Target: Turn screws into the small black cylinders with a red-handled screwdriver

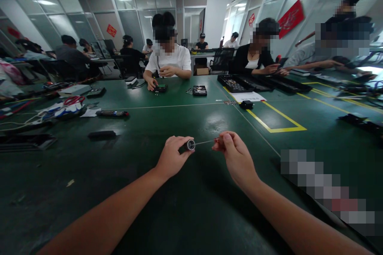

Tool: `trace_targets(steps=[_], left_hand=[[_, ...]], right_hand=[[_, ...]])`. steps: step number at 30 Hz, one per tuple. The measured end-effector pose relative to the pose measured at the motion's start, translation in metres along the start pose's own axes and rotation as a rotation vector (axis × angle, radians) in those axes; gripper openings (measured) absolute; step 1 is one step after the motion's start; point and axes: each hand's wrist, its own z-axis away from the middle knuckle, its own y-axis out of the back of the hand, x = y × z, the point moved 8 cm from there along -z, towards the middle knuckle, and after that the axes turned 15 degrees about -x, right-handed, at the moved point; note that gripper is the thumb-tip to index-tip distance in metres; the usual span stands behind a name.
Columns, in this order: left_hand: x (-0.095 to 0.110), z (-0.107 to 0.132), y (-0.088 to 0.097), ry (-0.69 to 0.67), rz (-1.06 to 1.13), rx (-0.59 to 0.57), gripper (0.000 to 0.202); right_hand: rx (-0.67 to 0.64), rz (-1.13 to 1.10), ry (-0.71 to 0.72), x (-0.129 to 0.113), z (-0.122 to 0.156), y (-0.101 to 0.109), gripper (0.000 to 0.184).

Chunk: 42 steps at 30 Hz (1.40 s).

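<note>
The left hand (172,155) is curled closed round a dark cylinder (190,144), probably to steady its open end, while the right hand (237,153), level with it, pinches a thin rod (204,142) (whether its tip enters the cylinder, I cannot tell). Below both hands spreads a green desk (179,215); beyond them, a person in white (169,57) sits before glass partitions (125,20).

The green tabletop (167,121) is showing a smooth, glossy finish and is reflecting light in patches. The near cylinder (190,145) is presenting a metallic-looking rim; the thin rod (204,142) to its right is also appearing metallic. On the left, the black bar (102,135) is resembling matt plastic. Far right, the white sheet (249,96) is reading as paper.
</note>
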Motion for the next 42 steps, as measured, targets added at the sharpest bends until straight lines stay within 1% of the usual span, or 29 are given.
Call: trace_targets(steps=[3, 7, 11, 13, 16, 17, 19, 21, 24, 25, 27, 29, 31, 34, 37, 39, 42], left_hand=[[0.0, 0.001, -0.002, 0.017, -0.002, -0.024, 0.035], [0.0, 0.001, -0.005, 0.024, -0.001, -0.04, 0.036], [-0.003, 0.001, -0.005, 0.037, 0.004, -0.028, 0.035], [-0.004, 0.0, -0.006, 0.04, -0.002, -0.03, 0.035], [-0.003, -0.001, -0.009, 0.038, -0.014, -0.057, 0.034], [-0.003, -0.001, -0.009, 0.039, -0.015, -0.064, 0.033], [-0.002, -0.001, -0.008, 0.044, -0.015, -0.067, 0.034], [-0.002, 0.0, -0.007, 0.056, -0.01, -0.06, 0.034], [-0.001, 0.0, -0.004, 0.053, 0.002, -0.036, 0.035], [0.0, 0.0, -0.004, 0.037, -0.003, -0.029, 0.035], [0.002, -0.001, -0.003, 0.003, -0.024, -0.029, 0.036], [0.001, -0.002, -0.004, 0.001, -0.037, -0.049, 0.034], [-0.002, -0.003, -0.007, 0.032, -0.031, -0.082, 0.032], [-0.005, -0.003, -0.01, 0.059, -0.027, -0.112, 0.033], [-0.005, -0.002, -0.01, 0.062, -0.025, -0.107, 0.036], [-0.006, -0.001, -0.01, 0.07, -0.017, -0.103, 0.036], [-0.005, -0.001, -0.009, 0.086, -0.017, -0.104, 0.037]], right_hand=[[-0.031, 0.128, -0.006, -0.004, 0.003, -0.003, 0.029], [-0.058, 0.232, 0.012, -0.012, 0.005, -0.006, 0.027], [-0.155, 0.221, 0.051, -0.017, 0.008, -0.015, 0.021], [-0.189, 0.209, 0.077, -0.02, 0.01, -0.018, 0.022], [-0.171, 0.307, 0.094, -0.026, 0.013, -0.018, 0.032], [-0.153, 0.349, 0.088, -0.027, 0.014, -0.017, 0.032], [-0.121, 0.395, 0.077, -0.029, 0.014, -0.015, 0.028], [-0.101, 0.396, 0.079, -0.029, 0.014, -0.015, 0.025], [-0.056, 0.32, 0.071, -0.024, 0.01, -0.01, 0.025], [-0.032, 0.249, 0.051, -0.02, 0.007, -0.007, 0.026], [0.013, 0.02, -0.014, -0.007, 0.002, -0.001, 0.027], [0.027, -0.199, -0.131, 0.01, -0.002, 0.001, 0.026], [0.055, -0.267, -0.17, 0.016, -0.003, 0.003, 0.025], [0.068, -0.179, -0.114, 0.013, -0.003, 0.005, 0.025], [0.036, -0.022, -0.056, 0.007, 0.0, 0.002, 0.028], [0.026, 0.066, -0.037, 0.004, 0.001, 0.001, 0.03], [0.013, 0.135, -0.028, 0.0, 0.002, 0.0, 0.029]])
